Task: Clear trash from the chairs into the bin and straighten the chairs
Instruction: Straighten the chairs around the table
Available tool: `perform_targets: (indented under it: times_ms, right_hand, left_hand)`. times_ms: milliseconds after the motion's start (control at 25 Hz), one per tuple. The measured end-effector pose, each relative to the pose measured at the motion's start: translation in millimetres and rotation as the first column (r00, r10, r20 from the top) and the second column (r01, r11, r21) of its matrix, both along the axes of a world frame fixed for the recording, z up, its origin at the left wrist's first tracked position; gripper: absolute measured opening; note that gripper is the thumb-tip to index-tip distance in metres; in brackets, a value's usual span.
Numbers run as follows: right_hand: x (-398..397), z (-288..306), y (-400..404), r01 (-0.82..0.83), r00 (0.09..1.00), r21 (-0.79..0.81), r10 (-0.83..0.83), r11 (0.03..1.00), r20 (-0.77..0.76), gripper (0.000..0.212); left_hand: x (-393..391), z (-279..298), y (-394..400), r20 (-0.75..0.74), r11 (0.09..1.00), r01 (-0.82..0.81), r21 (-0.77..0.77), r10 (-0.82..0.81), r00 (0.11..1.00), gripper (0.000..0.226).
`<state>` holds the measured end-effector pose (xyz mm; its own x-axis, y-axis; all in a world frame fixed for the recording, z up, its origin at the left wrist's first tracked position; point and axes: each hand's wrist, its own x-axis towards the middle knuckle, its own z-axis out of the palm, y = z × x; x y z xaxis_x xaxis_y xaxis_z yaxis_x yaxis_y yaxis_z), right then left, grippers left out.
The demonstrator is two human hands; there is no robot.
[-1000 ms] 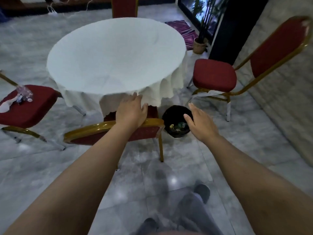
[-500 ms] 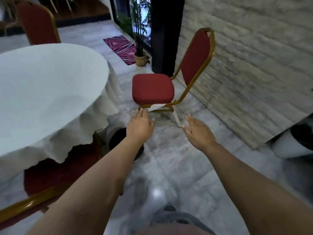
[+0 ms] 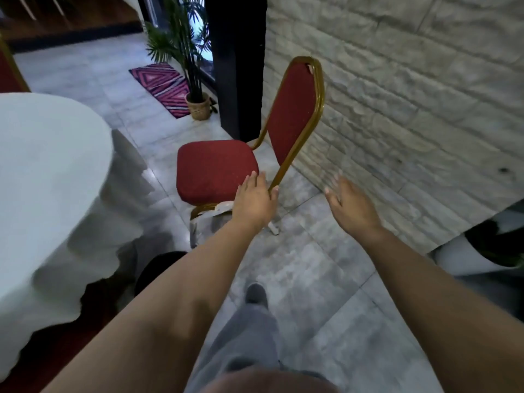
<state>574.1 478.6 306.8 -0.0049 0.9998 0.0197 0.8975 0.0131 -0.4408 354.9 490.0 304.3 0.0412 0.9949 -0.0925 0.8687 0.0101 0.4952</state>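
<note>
Bare and holding nothing, both hands reach forward with fingers straight: the left hand (image 3: 254, 200) over the chair (image 3: 217, 168) seat's near corner, the right hand (image 3: 350, 204) apart in the air, apparently to take hold and square it. Chair stands askew by the wall (image 3: 411, 95); no trash shows on its seat, and the bin (image 3: 154, 268) sits beside the table (image 3: 42, 177).

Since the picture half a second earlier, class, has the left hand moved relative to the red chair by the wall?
Yes. The left hand has moved toward the red chair: it was short of the seat's front edge, and now its fingertips overlap the seat's near corner.
</note>
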Motion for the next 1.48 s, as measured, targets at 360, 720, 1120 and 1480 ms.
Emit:
perform_targets:
  times_ms: [360, 720, 1120, 1480]
  right_hand:
    - [27, 49, 214, 0.055, 0.998, 0.094, -0.053, 0.994, -0.023, 0.06]
    - [56, 41, 378, -0.004, 0.998, 0.101, -0.002, 0.995, 0.059, 0.06]
    - [69, 35, 541, -0.329, 0.943, 0.022, 0.327, 0.944, 0.062, 0.063]
    - [45, 21, 597, -0.425, 0.903, 0.07, 0.418, 0.902, 0.097, 0.058]
  left_hand:
    - [38, 23, 213, 0.041, 0.995, 0.081, 0.051, -0.083, 0.996, 0.063]
    - [90, 12, 327, 0.013, 0.991, 0.133, -0.011, -0.133, 0.991, 0.065]
    - [179, -11, 418, 0.111, 0.997, -0.063, 0.044, 0.057, 0.992, 0.069]
    - [203, -37, 433, 0.248, 0.956, -0.218, 0.197, 0.166, 0.954, 0.079]
